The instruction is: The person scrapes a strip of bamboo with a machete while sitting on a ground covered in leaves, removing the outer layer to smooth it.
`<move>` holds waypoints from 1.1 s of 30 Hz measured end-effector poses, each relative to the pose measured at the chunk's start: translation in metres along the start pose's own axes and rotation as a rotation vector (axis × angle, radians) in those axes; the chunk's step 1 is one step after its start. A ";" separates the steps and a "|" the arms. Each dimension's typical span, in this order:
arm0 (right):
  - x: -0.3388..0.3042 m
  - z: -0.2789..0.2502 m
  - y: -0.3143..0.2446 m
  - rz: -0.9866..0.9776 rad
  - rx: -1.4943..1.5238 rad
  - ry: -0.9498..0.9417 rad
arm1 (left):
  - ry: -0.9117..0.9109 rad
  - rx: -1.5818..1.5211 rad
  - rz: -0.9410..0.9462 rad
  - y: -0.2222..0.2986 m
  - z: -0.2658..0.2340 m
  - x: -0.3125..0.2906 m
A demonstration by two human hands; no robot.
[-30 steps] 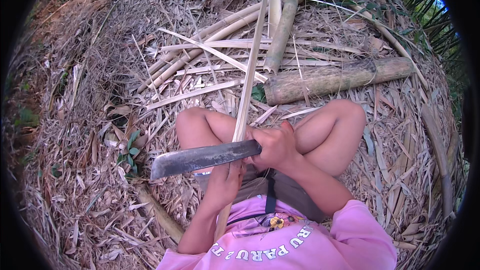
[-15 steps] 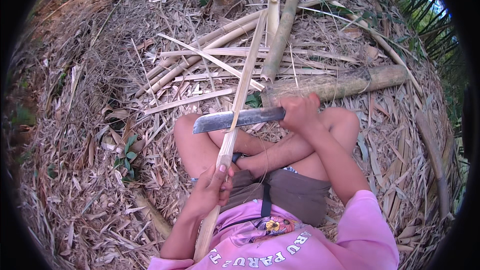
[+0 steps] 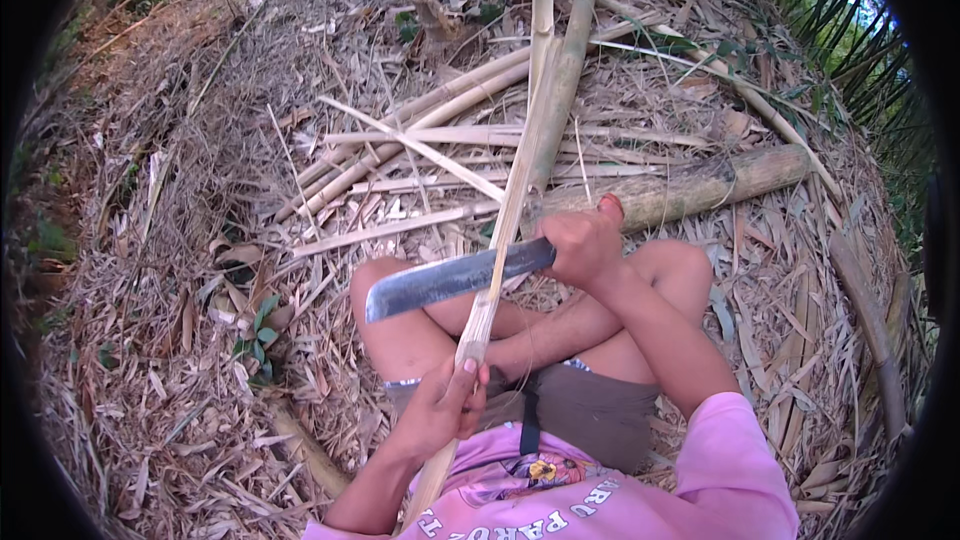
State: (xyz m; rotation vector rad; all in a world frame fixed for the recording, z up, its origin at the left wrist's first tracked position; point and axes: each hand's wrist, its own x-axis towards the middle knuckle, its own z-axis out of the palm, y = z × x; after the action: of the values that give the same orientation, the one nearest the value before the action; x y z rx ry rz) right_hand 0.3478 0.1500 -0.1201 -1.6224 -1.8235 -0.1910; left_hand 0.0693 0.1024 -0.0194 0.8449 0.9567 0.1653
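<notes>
While the crossed legs (image 3: 535, 330) rest on dry leaf litter (image 3: 180, 370), both hands work at the centre of the head view. Left hand (image 3: 448, 402), near six o'clock: fingers closed around a pale split-bamboo strip (image 3: 482, 322), which runs from about half past six up toward twelve. Right hand (image 3: 583, 248), at three o'clock: closed on the knife's handle end, the dark blade (image 3: 430, 290) pointing toward half past eight and crossing the strip — a narrow sliver shows against its face. Surroundings: a thick bamboo log (image 3: 700, 185) between two and three o'clock; loose thin strips (image 3: 440, 155) around eleven.
</notes>
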 end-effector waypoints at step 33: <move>-0.011 -0.023 -0.099 0.205 0.273 -0.244 | 0.026 -0.177 0.055 0.024 -0.010 0.027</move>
State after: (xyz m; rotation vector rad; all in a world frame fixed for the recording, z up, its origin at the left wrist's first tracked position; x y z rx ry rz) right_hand 0.2651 0.1082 -0.0769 -1.6757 -1.7512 0.3471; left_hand 0.0828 0.1374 -0.0229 0.7076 0.9285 0.3049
